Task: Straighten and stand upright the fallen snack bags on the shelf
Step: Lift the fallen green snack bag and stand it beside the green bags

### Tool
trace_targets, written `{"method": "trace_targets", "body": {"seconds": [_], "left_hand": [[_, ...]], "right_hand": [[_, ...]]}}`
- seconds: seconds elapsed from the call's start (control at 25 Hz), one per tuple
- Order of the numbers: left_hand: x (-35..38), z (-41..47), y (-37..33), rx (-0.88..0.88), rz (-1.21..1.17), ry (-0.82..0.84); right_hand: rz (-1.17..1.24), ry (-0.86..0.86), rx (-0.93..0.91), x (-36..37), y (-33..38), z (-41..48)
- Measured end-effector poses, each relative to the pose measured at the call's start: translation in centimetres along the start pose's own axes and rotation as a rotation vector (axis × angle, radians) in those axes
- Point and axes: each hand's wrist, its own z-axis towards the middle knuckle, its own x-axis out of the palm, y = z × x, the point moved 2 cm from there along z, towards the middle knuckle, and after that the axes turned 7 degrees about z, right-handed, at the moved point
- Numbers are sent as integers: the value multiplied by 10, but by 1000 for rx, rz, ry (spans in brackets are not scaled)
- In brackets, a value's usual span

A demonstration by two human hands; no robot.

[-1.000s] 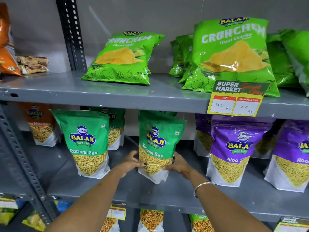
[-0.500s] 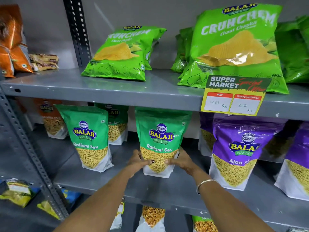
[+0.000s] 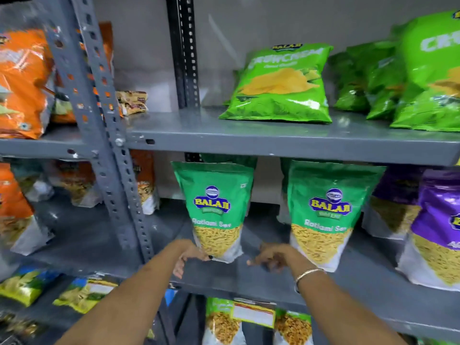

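Note:
Two green Ratlami Sev bags stand upright on the middle shelf [image 3: 273, 282]. The left bag [image 3: 214, 212] has my left hand [image 3: 189, 257] at its lower left corner, thumb touching the bottom edge and the other fingers hanging loose. My right hand [image 3: 271, 257] hovers in the gap between the two bags with loosely curled fingers and holds nothing. The right bag [image 3: 326, 215] stands just right of that hand. On the top shelf [image 3: 273, 143] a green Crunchem chips bag [image 3: 281, 83] leans back, almost lying down.
A grey perforated upright post [image 3: 109, 158] rises left of my left hand. Purple Aloo Sev bags [image 3: 438, 230] stand at the right, orange bags [image 3: 22, 80] at the left. More green chips bags [image 3: 398, 75] crowd the top right. Further packets [image 3: 224, 322] sit on the shelf below.
Both hands have let go of the right green bag, which now stands upright, and moved left to the other green bag. The view has swung left.

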Motion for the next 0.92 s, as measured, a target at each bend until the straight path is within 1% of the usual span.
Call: {"method": "trace_targets", "body": {"seconds": [0.04, 0.08, 0.12, 0.2, 0.24, 0.36, 0.52, 0.6, 0.72, 0.92], "left_hand": [[-11, 14, 9, 100, -83, -63], [-19, 28, 12, 221, -183, -139], [-23, 35, 13, 324, -254, -197], [-27, 48, 10, 470, -312, -240], [-25, 53, 10, 507, -339, -228], [-13, 44, 13, 561, -378, -245], [-5, 14, 21, 632, -331, -230], [-1, -1, 27, 649, -275, -233], [4, -12, 38, 599, -220, -280], [6, -15, 46, 588, -145, -289]], "right_hand": [[77, -112, -129, 15, 15, 5], [224, -221, -242, 24, 27, 10], [391, -284, -348, 31, 34, 12], [595, -303, -481, 40, 38, 22], [622, -305, -501, 44, 36, 28], [616, -332, -489, 50, 21, 32], [545, -382, -439, 62, 13, 12], [538, -368, -390, 67, 11, 1], [554, -327, -366, 75, 6, -8], [544, -339, -362, 84, 2, -15]]}}
